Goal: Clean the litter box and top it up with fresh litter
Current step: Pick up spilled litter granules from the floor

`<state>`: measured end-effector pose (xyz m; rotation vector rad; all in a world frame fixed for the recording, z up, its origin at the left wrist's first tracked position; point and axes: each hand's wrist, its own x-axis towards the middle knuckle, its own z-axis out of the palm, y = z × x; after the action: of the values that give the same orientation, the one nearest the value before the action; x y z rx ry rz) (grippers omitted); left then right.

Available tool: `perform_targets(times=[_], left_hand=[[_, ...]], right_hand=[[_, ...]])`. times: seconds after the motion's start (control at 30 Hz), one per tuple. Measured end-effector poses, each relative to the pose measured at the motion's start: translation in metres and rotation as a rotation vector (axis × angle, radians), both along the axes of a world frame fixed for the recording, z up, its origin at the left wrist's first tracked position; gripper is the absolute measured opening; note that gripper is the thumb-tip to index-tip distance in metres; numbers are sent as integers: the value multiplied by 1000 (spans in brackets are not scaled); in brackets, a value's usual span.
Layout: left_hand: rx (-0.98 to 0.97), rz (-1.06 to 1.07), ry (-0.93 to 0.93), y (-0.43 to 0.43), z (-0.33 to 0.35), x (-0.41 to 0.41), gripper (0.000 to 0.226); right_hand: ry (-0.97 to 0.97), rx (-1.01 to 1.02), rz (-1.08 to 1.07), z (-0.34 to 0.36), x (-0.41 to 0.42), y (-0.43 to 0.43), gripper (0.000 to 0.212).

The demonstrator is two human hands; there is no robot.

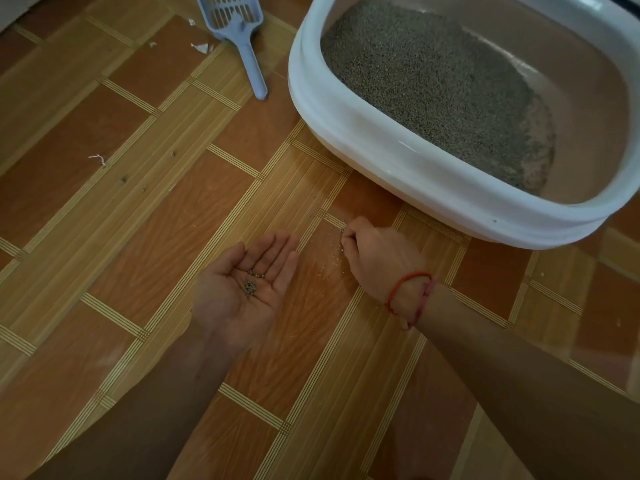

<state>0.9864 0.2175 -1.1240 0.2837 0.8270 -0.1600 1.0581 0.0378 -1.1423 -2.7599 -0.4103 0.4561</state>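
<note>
Fingers [350,233] of the right hand [375,259] are bunched, tips down, pinching loose grey litter granules [341,239] off the wood-patterned floor [138,237], near the white oval plastic litter box [381,143]. The left hand [235,299] lies palm up, fingers straight and together, carrying a small heap of grains [251,287]. Best practice: sweep strays into a cluster first, hold the palm level and close, then tip it into the box. The right wrist is bent downward and the forearm reaches forward.

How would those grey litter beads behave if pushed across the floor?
Probably roll and scatter: the litter beads look round, the floor smooth. Likely light, since a few rest loosely in the left hand.
</note>
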Motion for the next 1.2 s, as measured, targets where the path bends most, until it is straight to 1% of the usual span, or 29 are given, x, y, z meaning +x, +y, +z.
perform_targets(times=[0.1, 0.17, 0.27, 0.33, 0.4, 0.47, 0.53, 0.6, 0.7, 0.8, 0.9, 1.07, 1.2], left_hand=[[5, -6, -4, 1, 0, -1, 52], [3, -7, -10, 1, -1, -1, 53], [-17, -36, -39, 1, -5, -3, 51], [-47, -113, -81, 2, -5, -6, 52], [-46, -192, -111, 0, -1, -8, 59], [-57, -227, -119, -3, 4, -9, 63], [-63, -231, -115, -3, 5, -9, 62], [-55, -224, -114, -1, 2, -7, 60], [-53, -106, -84, 0, -1, -5, 56], [-9, -13, -29, -1, 2, -3, 54], [-2, -7, -14, -1, 2, -3, 53], [3, -18, -21, -3, 3, -1, 54], [6, -18, -14, -3, 2, -1, 54]], right_hand=[[10, 87, -6, 13, -7, 10, 18], [-8, 195, 27, 28, -17, 23, 17], [62, 315, 106, 49, -36, 46, 14], [93, 345, 158, 57, -46, 60, 15], [96, 329, 184, 61, -51, 68, 18], [96, 308, 209, 61, -53, 72, 19], [90, 320, 226, 60, -54, 73, 17], [80, 376, 210, 59, -53, 70, 15], [40, 436, 119, 49, -45, 53, 9], [3, 375, -64, 32, -30, 22, 9], [34, 250, -178, 18, -16, -8, 10], [25, 165, -209, 7, -8, -23, 13], [21, 172, -191, 1, -5, -20, 11]])
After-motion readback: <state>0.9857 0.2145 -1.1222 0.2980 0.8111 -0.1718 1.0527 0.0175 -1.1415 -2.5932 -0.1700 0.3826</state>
